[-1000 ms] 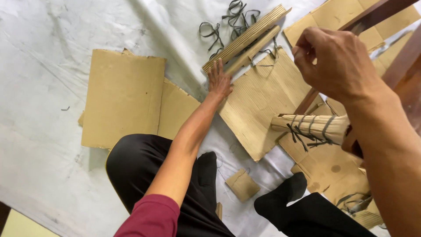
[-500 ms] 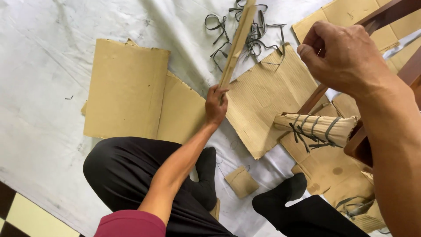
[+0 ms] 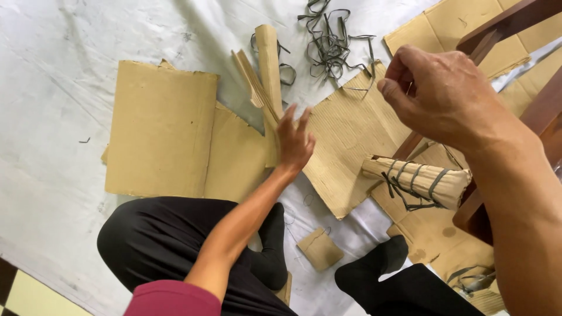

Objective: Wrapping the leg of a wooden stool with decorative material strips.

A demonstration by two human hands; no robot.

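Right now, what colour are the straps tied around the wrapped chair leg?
Dark grey-green straps over tan cardboard wrapping; only the head view shows them.

Floor clutter, cardboard everywhere

Big flat cardboard sheet [image 3: 161,129] lying on a white ground sheet [image 3: 52,70], overlapping a second piece [image 3: 234,155] to its right. Tangle of dark straps [image 3: 331,44] up top, just past another corrugated sheet [image 3: 345,146]. Small cardboard scrap [image 3: 319,248] between the black-socked feet. Dark wooden chair frame [image 3: 503,26] at the right edge, checkered tile [image 3: 23,295] bottom left.
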